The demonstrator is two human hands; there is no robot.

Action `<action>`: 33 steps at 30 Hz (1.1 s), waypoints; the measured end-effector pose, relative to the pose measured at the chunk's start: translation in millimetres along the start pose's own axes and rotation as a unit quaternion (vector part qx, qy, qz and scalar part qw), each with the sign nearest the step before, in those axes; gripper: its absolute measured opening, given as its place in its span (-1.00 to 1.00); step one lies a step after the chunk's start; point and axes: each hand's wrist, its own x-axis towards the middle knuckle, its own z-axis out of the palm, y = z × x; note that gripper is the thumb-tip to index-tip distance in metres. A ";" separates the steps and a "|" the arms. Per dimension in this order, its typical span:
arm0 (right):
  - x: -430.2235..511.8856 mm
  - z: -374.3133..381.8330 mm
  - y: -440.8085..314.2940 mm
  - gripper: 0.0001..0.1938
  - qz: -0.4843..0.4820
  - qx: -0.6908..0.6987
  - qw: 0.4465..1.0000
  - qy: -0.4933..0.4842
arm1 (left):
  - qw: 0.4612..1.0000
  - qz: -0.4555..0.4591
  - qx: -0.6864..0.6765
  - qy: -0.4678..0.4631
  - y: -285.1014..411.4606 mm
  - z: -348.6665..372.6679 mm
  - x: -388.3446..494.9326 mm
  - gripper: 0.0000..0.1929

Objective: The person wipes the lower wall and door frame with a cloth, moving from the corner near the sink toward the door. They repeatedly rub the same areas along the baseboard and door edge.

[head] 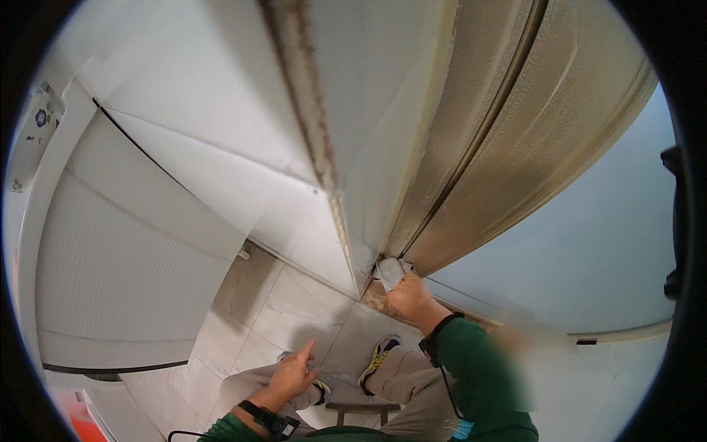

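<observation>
My right hand (411, 295) is closed on a crumpled pale grey cloth (391, 272). It presses the cloth into the bottom corner of a brown door frame (486, 143), just above a brown stone sill (381, 301). Pale marks and streaks run along the frame's upright face. My left hand (298, 370) holds nothing; its index finger points forward and the others are partly bent. That hand is over my left knee, apart from the frame.
A white tiled wall corner (326, 182) with a stained edge juts out left of the frame. Right of it is a pale blue door panel (552, 248). A white appliance with a ribbed panel (127, 259) stands left. Below me is a low stool (362, 408) on floor tiles (298, 293).
</observation>
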 end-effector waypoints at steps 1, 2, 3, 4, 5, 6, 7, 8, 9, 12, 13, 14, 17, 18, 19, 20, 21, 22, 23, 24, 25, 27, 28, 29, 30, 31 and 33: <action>0.1 11.6 0.6 -0.77 0.010 0.049 0.997 0.053 | 1.000 0.005 0.002 0.006 0.3 1.2 -0.3 -0.26; 4.9 27.0 -2.6 -0.77 0.068 0.069 0.994 0.044 | 0.999 0.026 0.002 0.021 -1.3 -0.4 -1.1 -0.26; 12.7 43.5 -6.0 -0.76 0.111 0.095 0.986 0.075 | 0.999 0.018 0.018 0.020 -2.9 -1.5 -2.6 -0.26; 14.6 54.7 -4.6 -0.74 0.153 0.120 0.979 0.055 | 0.999 0.025 0.025 0.035 -4.4 -2.3 -4.8 -0.25; 18.0 63.4 -3.0 -0.72 0.133 0.138 0.976 0.098 | 0.998 0.028 0.030 0.042 -6.2 -2.9 -7.4 -0.25; 17.0 65.3 1.4 -0.68 0.118 0.153 0.977 0.091 | 0.999 0.016 0.025 0.041 -7.7 -3.9 -9.4 -0.25; 16.3 62.1 4.3 -0.67 0.088 0.130 0.983 0.097 | 0.999 0.003 0.018 0.038 -8.6 -4.4 -10.7 -0.25; 14.7 52.9 8.3 -0.67 0.020 0.052 0.994 0.095 | 0.999 -0.004 0.010 0.040 -8.9 -4.0 -11.5 -0.25; 13.0 35.5 12.8 -0.67 -0.019 0.035 0.995 0.087 | 0.999 -0.004 0.015 0.037 -8.4 -3.5 -11.4 -0.25; -10.4 -51.8 6.4 -0.67 0.035 0.177 0.979 0.098 | 0.998 0.024 0.027 0.045 -3.2 0.4 -6.7 -0.26; -10.5 -86.4 1.5 -0.66 0.017 0.215 0.965 0.148 | 0.998 0.037 0.028 0.047 -0.8 2.0 -4.3 -0.26; -11.1 -122.6 -3.6 -0.65 -0.006 0.242 0.948 0.206 | 0.997 0.051 0.029 0.050 1.5 3.4 -1.9 -0.26; -18.6 -233.1 -23.6 -0.62 -0.026 0.306 0.919 0.246 | 0.997 0.063 0.030 0.042 5.5 6.2 4.1 -0.25; -20.0 -269.4 -29.2 -0.59 -0.039 0.239 0.922 0.303 | 0.996 0.069 0.036 0.039 5.7 7.0 5.6 -0.24; -22.4 -301.8 -37.6 -0.61 -0.056 0.421 0.850 0.312 | 0.996 0.075 0.042 0.039 5.6 7.6 6.4 -0.24; -18.5 -331.9 -40.0 -0.67 -0.071 0.278 0.884 0.368 | 0.994 0.083 0.049 0.044 4.7 8.4 7.0 -0.23; -15.2 -358.7 -40.3 -0.73 -0.064 0.030 0.897 0.436 | 0.995 0.083 0.050 0.039 3.7 9.4 7.2 -0.24; -12.7 -381.2 -38.4 -0.79 -0.062 -0.123 0.853 0.504 | 0.994 0.086 0.051 0.041 2.4 10.4 7.1 -0.24; -16.8 -395.8 -37.2 -0.84 -0.069 -0.227 0.827 0.509 | 0.993 0.092 0.052 0.051 1.0 11.4 6.5 -0.25; -14.8 -396.9 -40.7 -0.86 -0.072 -0.261 0.804 0.530 | 0.995 0.081 0.050 0.044 -0.2 12.0 5.9 -0.24; -14.3 -393.2 -41.1 -0.88 -0.057 -0.273 0.801 0.530 | 0.995 0.074 0.047 0.045 -1.4 12.5 4.7 -0.24; -10.1 -365.4 -41.8 -0.86 -0.046 -0.257 0.825 0.501 | 0.995 0.074 0.040 0.048 -2.6 11.5 1.0 -0.25; -8.4 -343.5 -42.0 -0.82 -0.055 -0.227 0.849 0.473 | 0.995 0.080 0.034 0.052 -2.5 10.5 -1.5 -0.25; -8.9 -317.6 -42.0 -0.82 -0.027 -0.250 0.861 0.442 | 0.994 0.084 0.043 0.058 -1.7 9.6 -5.3 -0.26; -10.1 -292.0 -41.9 -0.81 0.001 -0.261 0.874 0.409 | 0.994 0.088 0.021 0.056 -0.6 8.9 -9.9 -0.25; -9.0 -271.4 -39.6 -0.81 0.002 -0.212 0.885 0.415 | 0.994 0.092 0.012 0.059 1.5 8.4 -14.8 -0.25; -6.9 -240.5 -37.2 -0.81 0.003 -0.095 0.905 0.414 | 0.994 0.094 -0.014 0.055 6.7 8.6 -27.0 -0.25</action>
